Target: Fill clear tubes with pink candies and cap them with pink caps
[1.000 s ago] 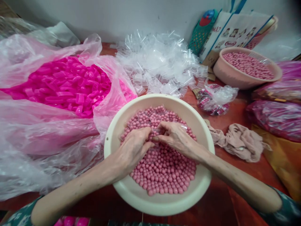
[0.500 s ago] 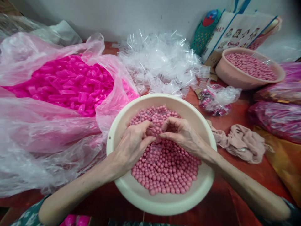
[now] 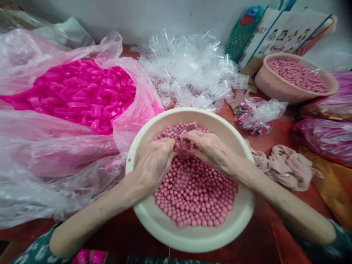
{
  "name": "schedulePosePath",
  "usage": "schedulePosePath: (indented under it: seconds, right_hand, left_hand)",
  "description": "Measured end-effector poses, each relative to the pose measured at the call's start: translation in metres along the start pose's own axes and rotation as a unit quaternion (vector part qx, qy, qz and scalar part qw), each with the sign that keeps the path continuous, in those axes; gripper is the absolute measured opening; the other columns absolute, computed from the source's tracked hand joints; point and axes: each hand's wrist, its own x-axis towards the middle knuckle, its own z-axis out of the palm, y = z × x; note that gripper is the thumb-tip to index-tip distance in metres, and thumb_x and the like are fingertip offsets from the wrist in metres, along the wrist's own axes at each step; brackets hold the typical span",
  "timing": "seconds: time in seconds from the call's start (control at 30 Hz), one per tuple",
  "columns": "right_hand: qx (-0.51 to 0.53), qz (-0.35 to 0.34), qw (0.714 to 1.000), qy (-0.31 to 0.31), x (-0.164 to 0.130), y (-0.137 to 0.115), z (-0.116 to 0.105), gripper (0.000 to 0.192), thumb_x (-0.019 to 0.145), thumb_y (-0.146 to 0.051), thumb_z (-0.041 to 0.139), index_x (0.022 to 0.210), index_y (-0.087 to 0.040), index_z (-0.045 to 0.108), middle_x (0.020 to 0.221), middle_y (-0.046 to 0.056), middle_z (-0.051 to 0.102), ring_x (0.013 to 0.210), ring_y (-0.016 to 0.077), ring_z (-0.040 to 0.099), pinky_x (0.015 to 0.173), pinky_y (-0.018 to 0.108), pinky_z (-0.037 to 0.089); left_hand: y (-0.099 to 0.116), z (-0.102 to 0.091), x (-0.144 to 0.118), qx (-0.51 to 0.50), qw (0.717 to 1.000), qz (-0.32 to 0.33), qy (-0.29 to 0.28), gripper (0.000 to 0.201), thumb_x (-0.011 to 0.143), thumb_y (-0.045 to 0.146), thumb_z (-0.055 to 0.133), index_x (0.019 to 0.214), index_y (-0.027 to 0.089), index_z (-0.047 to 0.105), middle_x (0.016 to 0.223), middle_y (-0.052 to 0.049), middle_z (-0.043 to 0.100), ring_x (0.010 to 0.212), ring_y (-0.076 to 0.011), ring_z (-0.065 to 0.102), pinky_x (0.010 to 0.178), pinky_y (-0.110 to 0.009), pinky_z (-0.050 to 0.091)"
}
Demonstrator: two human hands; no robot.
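Red surface, pale wall behind. Between narrow grips, the left hand and right hand pinch a small clear plastic piece over pink beads in a cream basin, near middle. Outward: crumpled cloth right, bagged magenta parts left, clear sleeves far, beige tub far right.

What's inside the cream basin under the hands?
Pink beads lie heaped in the basin, with some clear plastic among them. The left hand and right hand hide some beads; the basin's bottom beneath the heap is covered.
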Motion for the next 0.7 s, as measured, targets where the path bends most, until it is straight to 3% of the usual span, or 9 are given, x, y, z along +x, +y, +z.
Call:
schedulePosePath:
  seconds: [0.13, 0.23, 0.3, 0.4, 0.53, 0.7]
  right_hand:
    - [-0.108, 0.009, 0.994, 0.013, -0.027, 0.009, -0.016, 0.013, 0.090, -0.021, 0.048, 0.100, -0.017, 0.056, 0.089, 0.007, 0.060, 0.081, 0.0196, 0.058, 0.071, 0.032, 0.045]
    - [-0.208, 0.003, 0.976, 0.063, -0.060, 0.016, -0.020, 0.025, 0.092, -0.022, 0.046, 0.116, -0.016, 0.049, 0.113, 0.014, 0.057, 0.105, 0.0257, 0.056, 0.086, 0.038, 0.044]
    - [-0.243, -0.011, 0.968, 0.057, -0.074, 0.015, -0.017, 0.033, 0.093, -0.019, 0.041, 0.126, -0.013, 0.040, 0.123, 0.019, 0.052, 0.114, 0.0279, 0.052, 0.090, 0.041, 0.044]
    - [-0.259, -0.021, 0.965, 0.035, -0.078, 0.009, -0.010, 0.035, 0.093, -0.014, 0.035, 0.127, -0.008, 0.036, 0.120, 0.023, 0.053, 0.112, 0.0293, 0.054, 0.087, 0.043, 0.046]
    - [-0.262, 0.002, 0.965, 0.025, -0.076, 0.009, -0.007, 0.034, 0.091, -0.015, 0.043, 0.123, -0.007, 0.039, 0.118, 0.022, 0.054, 0.117, 0.0304, 0.050, 0.090, 0.043, 0.045]
    - [-0.246, 0.015, 0.969, -0.011, -0.074, 0.006, -0.016, 0.030, 0.089, -0.011, 0.041, 0.119, -0.011, 0.045, 0.116, 0.017, 0.056, 0.103, 0.0247, 0.056, 0.085, 0.038, 0.047]
  left_hand:
    - [0.004, -0.003, 0.003, 0.032, 0.999, -0.008, -0.021, 0.020, 0.088, 0.015, 0.043, 0.070, 0.016, 0.051, 0.069, -0.003, 0.058, 0.067, -0.0174, 0.054, 0.065, -0.030, 0.038]
    - [0.009, -0.004, 0.007, 0.068, 0.997, -0.025, -0.031, 0.020, 0.089, 0.017, 0.043, 0.071, 0.016, 0.051, 0.071, -0.004, 0.059, 0.068, -0.0188, 0.055, 0.065, -0.031, 0.038]
    - [0.011, -0.005, 0.008, 0.091, 0.995, -0.038, -0.035, 0.020, 0.090, 0.019, 0.042, 0.073, 0.015, 0.053, 0.073, -0.006, 0.059, 0.070, -0.0201, 0.055, 0.066, -0.032, 0.039]
    - [0.013, -0.005, 0.007, 0.095, 0.995, -0.038, -0.022, 0.020, 0.091, 0.019, 0.042, 0.076, 0.014, 0.054, 0.076, -0.007, 0.060, 0.073, -0.0205, 0.057, 0.069, -0.033, 0.041]
    - [0.013, -0.006, -0.004, 0.040, 0.999, -0.006, 0.004, 0.018, 0.091, 0.019, 0.042, 0.081, 0.015, 0.056, 0.081, -0.006, 0.060, 0.077, -0.0188, 0.057, 0.073, -0.032, 0.042]
    - [0.008, 0.002, -0.029, -0.023, 0.993, 0.014, -0.115, 0.016, 0.091, 0.028, 0.046, 0.080, 0.018, 0.050, 0.079, -0.002, 0.057, 0.072, -0.0160, 0.054, 0.068, -0.030, 0.040]
